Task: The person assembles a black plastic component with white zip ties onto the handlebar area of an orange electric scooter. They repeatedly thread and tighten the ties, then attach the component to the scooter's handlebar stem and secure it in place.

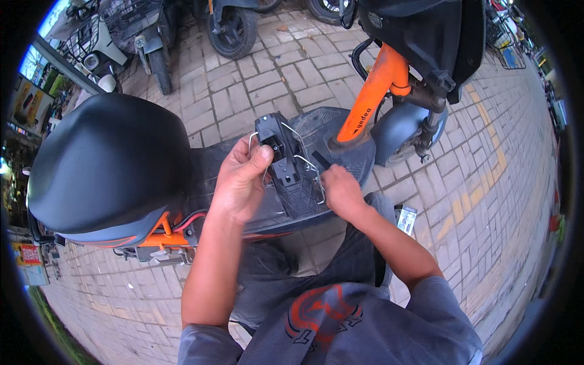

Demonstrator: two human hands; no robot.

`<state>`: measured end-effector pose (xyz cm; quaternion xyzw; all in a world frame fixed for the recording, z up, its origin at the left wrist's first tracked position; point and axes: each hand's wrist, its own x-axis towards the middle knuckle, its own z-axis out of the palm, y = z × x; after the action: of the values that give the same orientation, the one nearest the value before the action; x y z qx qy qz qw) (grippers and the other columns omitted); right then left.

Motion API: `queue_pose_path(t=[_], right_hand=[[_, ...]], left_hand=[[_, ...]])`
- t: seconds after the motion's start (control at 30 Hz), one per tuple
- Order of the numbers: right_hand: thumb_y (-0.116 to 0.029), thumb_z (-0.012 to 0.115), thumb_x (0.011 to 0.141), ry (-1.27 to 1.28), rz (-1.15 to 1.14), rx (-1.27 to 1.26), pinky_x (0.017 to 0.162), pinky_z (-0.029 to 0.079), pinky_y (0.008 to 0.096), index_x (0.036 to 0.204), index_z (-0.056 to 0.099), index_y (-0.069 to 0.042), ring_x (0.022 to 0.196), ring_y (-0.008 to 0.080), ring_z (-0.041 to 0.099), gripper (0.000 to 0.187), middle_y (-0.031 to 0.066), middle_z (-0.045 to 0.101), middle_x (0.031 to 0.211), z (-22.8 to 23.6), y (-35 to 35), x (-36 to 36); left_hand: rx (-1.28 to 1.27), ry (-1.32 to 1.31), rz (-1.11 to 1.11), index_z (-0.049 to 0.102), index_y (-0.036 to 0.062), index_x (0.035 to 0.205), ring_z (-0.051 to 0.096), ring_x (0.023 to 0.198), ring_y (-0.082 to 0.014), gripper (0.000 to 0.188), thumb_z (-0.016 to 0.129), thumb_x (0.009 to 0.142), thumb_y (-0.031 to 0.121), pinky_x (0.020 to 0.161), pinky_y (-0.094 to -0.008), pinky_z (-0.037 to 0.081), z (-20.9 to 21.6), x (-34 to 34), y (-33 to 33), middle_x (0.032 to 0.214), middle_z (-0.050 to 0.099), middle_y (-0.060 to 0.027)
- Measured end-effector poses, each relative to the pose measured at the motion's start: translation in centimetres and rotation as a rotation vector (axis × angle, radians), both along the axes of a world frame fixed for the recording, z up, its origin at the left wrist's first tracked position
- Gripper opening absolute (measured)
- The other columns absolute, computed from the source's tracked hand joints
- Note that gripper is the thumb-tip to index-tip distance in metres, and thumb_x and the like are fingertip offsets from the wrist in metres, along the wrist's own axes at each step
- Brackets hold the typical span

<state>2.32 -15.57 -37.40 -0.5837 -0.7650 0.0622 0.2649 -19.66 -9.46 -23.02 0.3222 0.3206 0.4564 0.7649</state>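
Note:
My left hand grips a black plastic bracket by its left side, thumb pressed on its face. Bent silvery wires stick out along both sides of the bracket, which has a recessed middle and a patterned lower end. Closed fingers of my right hand hold a short black strip close to the bracket's right-hand wires; its exact kind is unclear. Both hands are above the dark footboard of an electric scooter, and the bracket hides part of it.
The scooter's black seat rises at left, its orange front tube and front wheel cover at right. A small printed card or packet is beside my right knee. Parked two-wheelers stand beyond on brick paving.

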Motion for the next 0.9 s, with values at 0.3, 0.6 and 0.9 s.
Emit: queue_pose_path(t=[0.3, 0.6, 0.9], right_hand=[[0.002, 0.066, 0.08, 0.366, 0.318, 0.285, 0.069, 0.047, 0.0418, 0.092, 0.058, -0.004, 0.08, 0.0335, 0.057, 0.017, 0.012, 0.054, 0.087, 16.7, 2.8, -1.9], [-0.011, 0.064, 0.083, 0.039, 0.504, 0.231, 0.073, 0.044, 0.0384, 0.091, 0.06, -0.008, 0.085, 0.0276, 0.057, 0.01, 0.0064, 0.054, 0.088, 17.1, 5.0, -0.2], [-0.001, 0.076, 0.071, 0.078, 0.606, 0.174, 0.065, 0.047, 0.0375, 0.091, 0.067, -0.007, 0.075, 0.0263, 0.06, 0.023, 0.0051, 0.057, 0.081, 18.8, 5.0, 0.6]], left_hand=[[-0.019, 0.026, -0.067, 0.058, 0.0063, 0.116, 0.06, 0.093, -0.0107, 0.049, 0.083, 0.08, 0.027, 0.081, -0.027, 0.046, -0.5, 1.3, -0.4, 0.102, 0.065, 0.0001], [-0.084, 0.042, -0.127, 0.056, 0.0042, 0.12, 0.06, 0.084, -0.0091, 0.054, 0.083, 0.08, 0.029, 0.072, -0.0249, 0.045, -1.2, 1.8, -1.1, 0.097, 0.066, -0.0013], [-0.074, 0.134, -0.165, 0.058, 0.0039, 0.119, 0.056, 0.076, -0.0055, 0.054, 0.082, 0.081, 0.033, 0.064, -0.0218, 0.042, -0.7, 1.9, -1.4, 0.091, 0.067, 0.001]])
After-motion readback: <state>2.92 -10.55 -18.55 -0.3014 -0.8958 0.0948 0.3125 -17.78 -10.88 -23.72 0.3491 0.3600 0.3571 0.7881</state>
